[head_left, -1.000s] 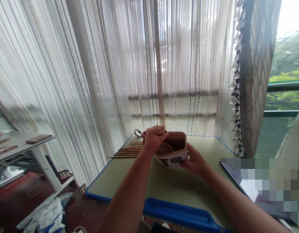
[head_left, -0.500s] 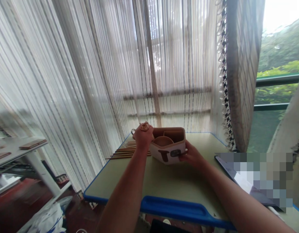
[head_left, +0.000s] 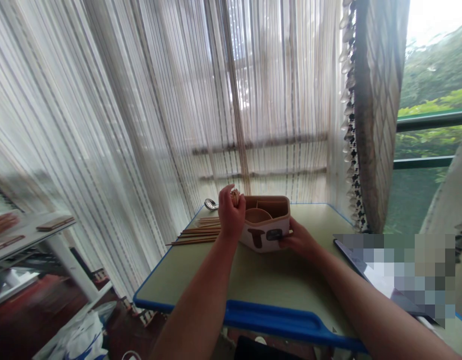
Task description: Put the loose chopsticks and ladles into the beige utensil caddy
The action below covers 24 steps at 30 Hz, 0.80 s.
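My left hand (head_left: 230,215) is closed around a bundle of thin wooden sticks (head_left: 235,197), whose clustered ends show at the top of the fist. It is at the left end of a white-sided organizer box (head_left: 256,241) with a brown rim and inner dividers. Whether the bundle is over or inside the left compartment is hidden by the hand. My right hand (head_left: 297,236) grips the box's right side, thumb on the front wall. A slotted metal spoon (head_left: 210,204) lies beyond my left hand. Several chopsticks (head_left: 195,233) and paler thin sticks (head_left: 208,222) lie to its left.
The table (head_left: 276,285) has a blue edge with a raised tray lip in front. A dark-edged tablet-like device (head_left: 351,257), partly pixelated, rests on the right. Another person's hand (head_left: 4,223) is at a white table (head_left: 62,231) on the left. Curtains hang behind.
My left hand has moved right with the stick bundle, closer over the box's left end, and turned. More of the slotted spoon now shows. Another person's hand shows more at far left.
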Tool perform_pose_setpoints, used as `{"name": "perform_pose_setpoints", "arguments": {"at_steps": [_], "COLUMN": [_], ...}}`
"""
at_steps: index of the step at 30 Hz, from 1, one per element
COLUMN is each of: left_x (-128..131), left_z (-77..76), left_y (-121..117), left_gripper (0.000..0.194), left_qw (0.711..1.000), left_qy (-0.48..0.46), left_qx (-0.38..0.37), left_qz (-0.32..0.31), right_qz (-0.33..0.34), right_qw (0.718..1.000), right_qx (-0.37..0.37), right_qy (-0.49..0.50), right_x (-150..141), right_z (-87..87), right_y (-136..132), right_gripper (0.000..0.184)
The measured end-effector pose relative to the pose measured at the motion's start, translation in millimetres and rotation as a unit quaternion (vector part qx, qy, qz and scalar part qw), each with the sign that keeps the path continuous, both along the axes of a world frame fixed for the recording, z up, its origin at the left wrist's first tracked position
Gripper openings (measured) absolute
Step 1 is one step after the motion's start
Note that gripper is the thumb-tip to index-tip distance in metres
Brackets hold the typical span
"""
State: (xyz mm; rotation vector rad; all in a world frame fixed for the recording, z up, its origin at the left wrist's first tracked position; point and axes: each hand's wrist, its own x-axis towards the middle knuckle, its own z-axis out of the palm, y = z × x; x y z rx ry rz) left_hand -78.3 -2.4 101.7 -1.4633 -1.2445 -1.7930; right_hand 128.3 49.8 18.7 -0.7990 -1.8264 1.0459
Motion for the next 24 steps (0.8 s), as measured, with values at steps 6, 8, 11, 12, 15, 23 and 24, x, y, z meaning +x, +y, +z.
{"name": "perform_pose_setpoints", "arguments": {"at_steps": [6,8,11,12,15,23,24], "left_x": [1.8,2.8,0.2,-1.6,-7.3,-4.4,-3.5], "left_z": [5.4,9.1,11.7,11.7,10.3,12.6,13.0], "left_y": [-3.9,-6.3,-5.7,-4.4,0.3,-4.0,-4.9], "left_gripper": [0.023,0.031,0.037,0.037,0.032,0.022,0.024], "left_qw": [0.998,0.995,0.987,0.985,0.983,0.987,0.986], "left_qy": [-0.029,-0.08,-0.123,-0.131,-0.147,-0.113,-0.112], "left_qx": [-0.041,-0.051,-0.073,-0.074,-0.065,-0.083,-0.085], "left_qz": [-0.022,-0.034,-0.074,-0.085,-0.093,-0.084,-0.086], "right_qz": [-0.016,-0.016,-0.016,-0.015,-0.002,0.035,0.039], "right_qw": [1.0,1.0,1.0,1.0,1.0,0.995,0.995], "right_qx": [0.008,0.005,0.003,0.001,-0.015,-0.083,-0.083], "right_qy": [-0.01,-0.009,-0.006,-0.004,0.012,0.05,0.05], "right_x": [0.2,-0.3,-0.3,-0.2,-0.6,-0.6,0.3], "right_z": [-2.4,-2.8,-2.5,-2.0,-0.3,-4.1,-5.0], "right_y": [2.6,3.0,2.6,2.3,1.9,13.9,15.6], "right_gripper": [0.052,0.055,0.055,0.055,0.054,0.048,0.047]}}
